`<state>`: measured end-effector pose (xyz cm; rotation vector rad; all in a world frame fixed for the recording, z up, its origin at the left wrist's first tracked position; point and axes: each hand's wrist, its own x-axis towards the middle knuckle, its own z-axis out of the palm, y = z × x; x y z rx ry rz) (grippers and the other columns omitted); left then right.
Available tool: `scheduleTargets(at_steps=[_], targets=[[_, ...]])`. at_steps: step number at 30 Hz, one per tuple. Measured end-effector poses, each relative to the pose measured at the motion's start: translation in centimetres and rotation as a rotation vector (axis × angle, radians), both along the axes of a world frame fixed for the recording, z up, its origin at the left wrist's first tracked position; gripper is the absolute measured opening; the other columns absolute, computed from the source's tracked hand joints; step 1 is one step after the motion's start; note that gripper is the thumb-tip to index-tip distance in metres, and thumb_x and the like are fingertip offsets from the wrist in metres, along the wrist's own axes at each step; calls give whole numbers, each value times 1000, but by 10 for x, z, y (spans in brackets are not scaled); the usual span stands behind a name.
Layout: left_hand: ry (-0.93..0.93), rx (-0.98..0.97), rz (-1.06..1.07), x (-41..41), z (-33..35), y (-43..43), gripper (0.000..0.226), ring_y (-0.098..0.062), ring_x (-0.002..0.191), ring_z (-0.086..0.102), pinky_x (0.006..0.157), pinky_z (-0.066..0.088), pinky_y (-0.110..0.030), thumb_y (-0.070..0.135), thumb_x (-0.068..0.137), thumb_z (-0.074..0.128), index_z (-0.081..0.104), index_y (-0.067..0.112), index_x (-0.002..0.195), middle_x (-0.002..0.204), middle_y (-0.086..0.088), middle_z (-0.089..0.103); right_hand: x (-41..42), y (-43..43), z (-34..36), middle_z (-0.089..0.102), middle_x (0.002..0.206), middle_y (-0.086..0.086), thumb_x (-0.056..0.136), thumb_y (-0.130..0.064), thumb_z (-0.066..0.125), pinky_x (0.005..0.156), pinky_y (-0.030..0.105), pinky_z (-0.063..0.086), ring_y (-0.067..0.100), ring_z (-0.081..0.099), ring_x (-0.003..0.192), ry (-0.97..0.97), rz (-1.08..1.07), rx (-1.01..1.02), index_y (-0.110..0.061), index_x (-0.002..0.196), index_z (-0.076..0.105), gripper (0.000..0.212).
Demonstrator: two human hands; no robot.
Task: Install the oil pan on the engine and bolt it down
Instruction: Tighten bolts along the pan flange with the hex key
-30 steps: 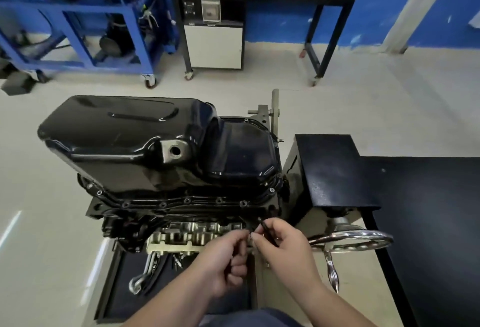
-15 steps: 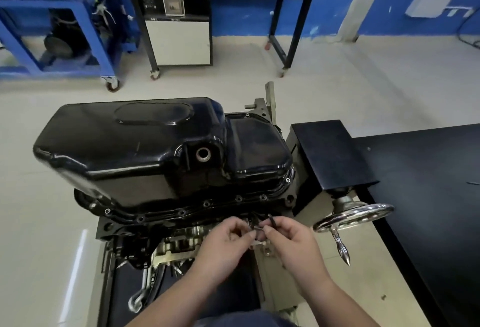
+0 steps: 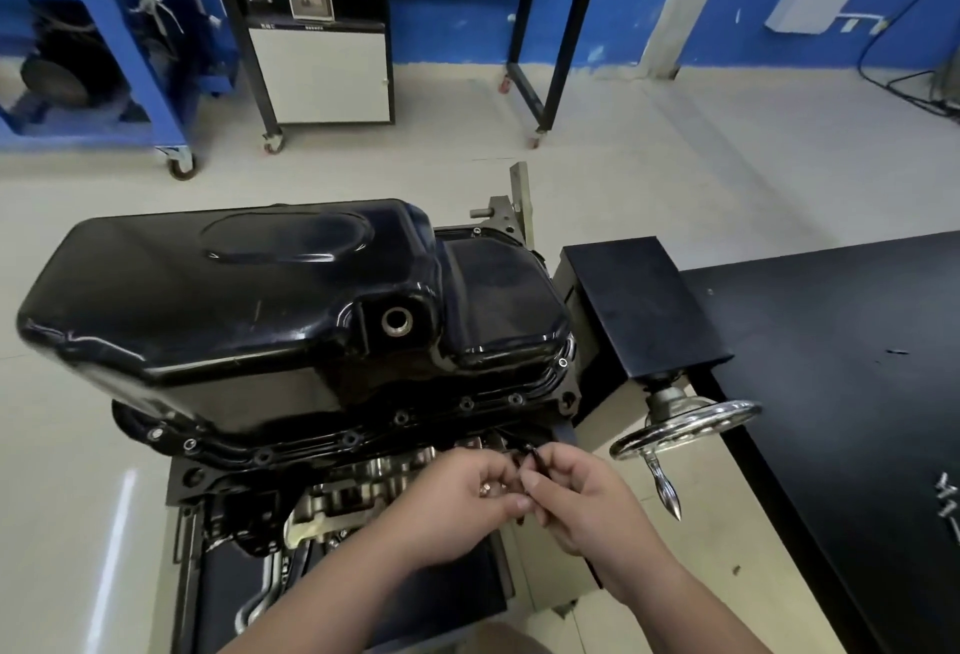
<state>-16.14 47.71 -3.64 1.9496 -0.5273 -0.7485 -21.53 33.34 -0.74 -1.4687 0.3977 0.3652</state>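
- Hands meet just in front of the engine's near edge. The left hand (image 3: 467, 502) has its fingers curled round a small shiny metal piece (image 3: 488, 488), too small to identify. The right hand (image 3: 584, 502) pinches a thin dark bolt (image 3: 533, 461) between thumb and fingertips.
- Under and just behind the hands, the silver-grey cast engine block (image 3: 363, 484) stands on its mount, beneath the pan.
- On top of the block sits the glossy black pressed-steel oil pan (image 3: 234, 300). Its ribbed flange (image 3: 353, 437) lies along the block's edge, with a row of round bolt positions. Whether each one holds a bolt cannot be told.
- Judging by this, seating is done and bolting down is the step in hand. The next move calls for carrying the bolt to a free hole, probably near the right corner. It should be set square and started by finger to avoid cross-threading.
- Just right of the hands, a chrome handwheel (image 3: 685, 427) juts from the stand, beside a matte black table (image 3: 857, 393).
- Far off, a grey-fronted cabinet (image 3: 319, 76) and a blue steel cart (image 3: 104, 55) stand by the blue wall.
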Motion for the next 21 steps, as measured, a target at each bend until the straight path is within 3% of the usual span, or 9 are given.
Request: scheduleTargets(at_steps=[4,10,14,17,21], targets=[[31,-65,33,2,-13,-3,28,4,52,38,56,33,-18,20,84,66,52,30,62,51,17,46,7,-4,-12,50,50,-3,91,5,51,37,9,28,1,37,38,-32,0,12,-2,87,53,8],[-77,-220,168,19,-29,-9,26,2,50,38,53,34,-13,12,84,66,57,28,66,48,16,45,35,-12,-48,55,49,0,88,5,55,36,11,32,2,39,35,-229,-3,-11,-4,87,53,9],[-166,-312,265,13,-56,-13,21,-2,47,38,47,34,-14,15,85,65,60,27,67,48,12,43,33,-11,-80,48,44,-4,80,-17,61,34,11,27,3,34,34,-376,-25,55,-12,85,58,7],[-280,-329,343,-11,-78,-14,15,-3,51,43,52,37,-16,20,84,65,63,26,70,53,6,47,12,-8,-100,41,43,-4,85,-29,63,37,12,27,3,33,36,-492,-18,44,-25,78,65,8],[-327,-382,463,-51,-87,-11,12,-2,49,41,52,36,-14,23,80,69,65,29,71,48,11,44,-30,-14,-110,36,41,1,90,-13,59,35,12,25,5,30,34,-520,-81,26,-20,72,67,21]])
